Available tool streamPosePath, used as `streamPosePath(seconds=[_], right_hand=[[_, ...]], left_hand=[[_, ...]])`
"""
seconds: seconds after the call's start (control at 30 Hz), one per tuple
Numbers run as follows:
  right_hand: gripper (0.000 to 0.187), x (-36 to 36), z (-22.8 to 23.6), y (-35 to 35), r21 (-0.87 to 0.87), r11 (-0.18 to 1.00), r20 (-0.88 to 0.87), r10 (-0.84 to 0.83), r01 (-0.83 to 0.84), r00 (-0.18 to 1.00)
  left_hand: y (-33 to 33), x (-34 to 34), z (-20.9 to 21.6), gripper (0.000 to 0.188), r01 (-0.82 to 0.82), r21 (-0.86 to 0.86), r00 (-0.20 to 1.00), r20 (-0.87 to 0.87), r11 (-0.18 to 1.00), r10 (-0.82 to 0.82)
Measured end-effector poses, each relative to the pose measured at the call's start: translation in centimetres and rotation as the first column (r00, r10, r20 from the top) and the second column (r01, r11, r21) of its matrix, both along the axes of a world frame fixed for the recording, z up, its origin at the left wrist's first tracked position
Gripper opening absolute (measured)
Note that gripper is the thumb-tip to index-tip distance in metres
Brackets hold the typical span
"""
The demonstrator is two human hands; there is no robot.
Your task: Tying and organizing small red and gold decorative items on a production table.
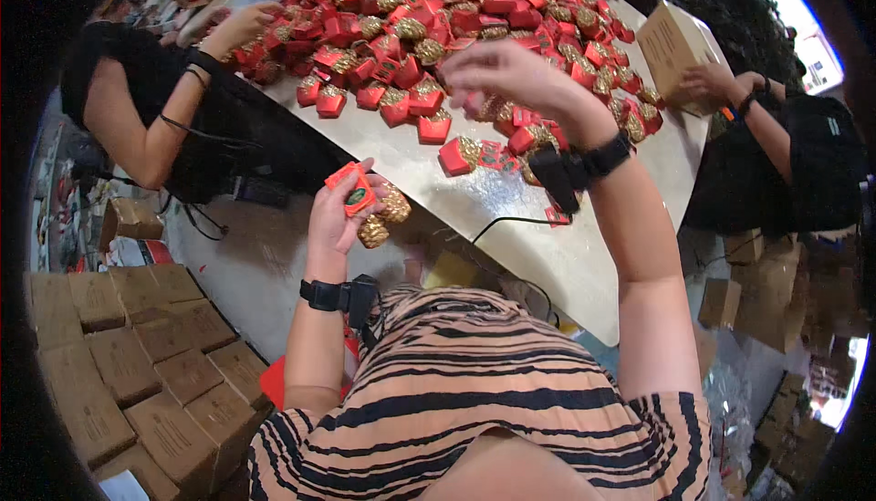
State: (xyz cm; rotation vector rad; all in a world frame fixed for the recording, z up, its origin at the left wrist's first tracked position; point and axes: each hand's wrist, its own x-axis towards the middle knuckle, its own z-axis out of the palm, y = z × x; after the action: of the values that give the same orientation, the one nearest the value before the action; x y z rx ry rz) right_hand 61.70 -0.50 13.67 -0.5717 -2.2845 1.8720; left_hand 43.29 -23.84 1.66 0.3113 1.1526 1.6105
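Observation:
My left hand (339, 213), off the near edge of the table, is closed around a red piece with a green label (356, 196). Two golden, knobbly lumps (383, 216) hang beside its fingers; how they join the red piece is hidden. My right hand (511, 77) hovers over the pile of red-and-gold ornaments (429, 31), blurred by motion. Its fingers look bent and apart, with nothing visible between them. Below it on the table lie a red-and-gold ornament (456, 157) and flat red cards (498, 156).
The white table (547, 259) comes to a corner near me. A person (151, 127) reaches into the pile on the left. Another person (776, 136) on the right touches a cardboard box (675, 54). Stacked cartons (137, 355) stand at lower left. A black cable (511, 220) crosses the table.

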Motion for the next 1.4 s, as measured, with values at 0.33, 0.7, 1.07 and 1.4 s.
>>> streamPosePath(seconds=[0.33, 0.7, 1.07, 1.4], right_hand=[[0.017, 14.9, -20.2, -7.4, -0.022, 0.969, 0.669, -0.169, 0.247, 0.723], [0.053, 1.8, -22.5, -4.2, 0.465, 0.626, 0.211, -0.766, 0.627, 0.608], [0.022, -2.6, -24.8, -3.7, 0.259, 0.431, -0.034, -0.890, 0.864, 0.454], [0.012, -5.2, -13.2, -7.0, 0.026, 0.715, -0.353, -0.648, 0.699, 0.675]], left_hand=[[2.5, 0.0, -3.0, 0.037, 0.107, -0.095, 0.992, 0.071, 0.990, -0.101], [7.3, -0.9, -2.0, 0.039, 0.274, -0.129, 0.961, -0.008, 0.953, -0.277], [10.1, -6.0, -3.2, 0.041, 0.403, -0.186, 0.914, 0.036, 0.896, -0.404], [15.2, -5.4, -3.0, 0.048, 0.656, -0.177, 0.755, 0.164, 0.734, -0.635]])
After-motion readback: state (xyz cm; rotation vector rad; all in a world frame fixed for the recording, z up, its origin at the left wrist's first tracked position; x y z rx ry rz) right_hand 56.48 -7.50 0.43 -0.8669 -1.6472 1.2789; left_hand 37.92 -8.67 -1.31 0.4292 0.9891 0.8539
